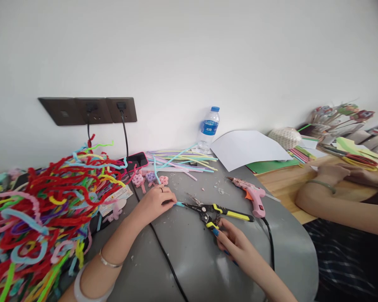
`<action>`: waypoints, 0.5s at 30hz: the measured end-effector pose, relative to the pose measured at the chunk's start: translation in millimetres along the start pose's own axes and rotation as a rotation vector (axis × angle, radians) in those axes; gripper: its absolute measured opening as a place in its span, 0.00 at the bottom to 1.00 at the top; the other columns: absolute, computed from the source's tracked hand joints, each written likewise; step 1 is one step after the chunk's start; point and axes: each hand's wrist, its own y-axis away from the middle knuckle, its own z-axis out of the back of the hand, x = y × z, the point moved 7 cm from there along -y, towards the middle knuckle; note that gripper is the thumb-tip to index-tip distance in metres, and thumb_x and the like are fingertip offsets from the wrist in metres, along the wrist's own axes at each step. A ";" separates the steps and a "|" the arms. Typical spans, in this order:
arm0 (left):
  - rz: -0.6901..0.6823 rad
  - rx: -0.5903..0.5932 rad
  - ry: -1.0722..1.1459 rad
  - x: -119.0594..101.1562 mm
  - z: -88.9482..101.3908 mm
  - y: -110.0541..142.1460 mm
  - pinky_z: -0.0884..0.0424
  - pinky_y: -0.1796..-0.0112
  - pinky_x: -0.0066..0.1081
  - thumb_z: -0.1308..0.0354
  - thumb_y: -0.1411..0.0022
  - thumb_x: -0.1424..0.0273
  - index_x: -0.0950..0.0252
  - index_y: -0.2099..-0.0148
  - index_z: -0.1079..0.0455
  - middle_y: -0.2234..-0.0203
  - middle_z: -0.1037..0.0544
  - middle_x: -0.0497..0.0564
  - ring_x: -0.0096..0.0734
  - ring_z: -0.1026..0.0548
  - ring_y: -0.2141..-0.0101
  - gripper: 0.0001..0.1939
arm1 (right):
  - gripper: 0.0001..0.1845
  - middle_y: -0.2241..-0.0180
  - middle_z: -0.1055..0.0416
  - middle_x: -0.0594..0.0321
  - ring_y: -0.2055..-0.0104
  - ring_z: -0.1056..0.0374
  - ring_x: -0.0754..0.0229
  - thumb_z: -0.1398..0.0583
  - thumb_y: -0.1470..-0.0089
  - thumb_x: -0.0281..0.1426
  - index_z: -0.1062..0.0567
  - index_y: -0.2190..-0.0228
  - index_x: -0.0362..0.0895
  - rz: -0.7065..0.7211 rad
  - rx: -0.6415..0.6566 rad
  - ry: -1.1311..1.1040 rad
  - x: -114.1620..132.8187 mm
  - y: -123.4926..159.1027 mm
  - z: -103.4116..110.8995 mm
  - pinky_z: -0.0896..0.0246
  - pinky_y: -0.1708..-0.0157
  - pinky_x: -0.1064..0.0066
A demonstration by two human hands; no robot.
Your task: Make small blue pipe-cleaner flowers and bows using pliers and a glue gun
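Note:
My left hand (157, 202) is closed in a pinch on a light-blue pipe cleaner (156, 171). One end of it rises behind my fingers, and the other pokes out by my fingertips. My right hand (232, 241) grips the lower handle of black-and-yellow wire pliers (204, 209). Their handles are spread apart, and the jaw tips reach the pipe cleaner's short end; whether they touch it I cannot tell. Just beyond my left hand lie small pink and purple pipe-cleaner flowers (150, 178).
Left is a big heap of coloured pipe cleaners (82, 180). Straight pastel pipe cleaners (182, 159), a phone (137, 160) and a water bottle (209, 128) line the wall. A pink glue gun (253, 195), white paper (248, 147) and another person's arm (340, 209) are right. A black cord (166, 256) crosses the table.

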 end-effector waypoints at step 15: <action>-0.005 0.010 -0.019 -0.2 -0.4 0.7 0.34 0.55 0.33 0.44 0.37 0.78 0.62 0.65 0.26 0.67 0.21 0.47 0.32 0.27 0.62 0.08 | 0.28 0.81 0.45 0.74 0.81 0.58 0.69 0.45 0.48 0.60 0.38 0.67 0.47 -0.013 0.032 -0.011 -3.5 -4.1 0.1 0.58 0.84 0.77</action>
